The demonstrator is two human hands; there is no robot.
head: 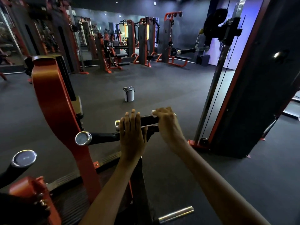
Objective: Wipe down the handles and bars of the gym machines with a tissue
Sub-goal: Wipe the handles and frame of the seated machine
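A short black handle [148,121] with chrome end caps sits crosswise on an orange-framed machine in front of me. My left hand [132,135] lies over its left part, fingers draped across the top and thumb under the bar. My right hand [167,125] grips the handle's right part, with a bit of white tissue [154,113] showing between its fingers and the bar. A second black handle with a chrome cap [83,138] sticks out lower left, and a third chrome cap [24,158] lies further left.
The orange upright [53,101] of the machine stands at left. A tall black cable tower with orange trim [253,88] stands right. A small white lidded bin [129,94] sits on the dark rubber floor ahead. More machines line the far mirrored wall. A chrome peg [176,214] juts out below.
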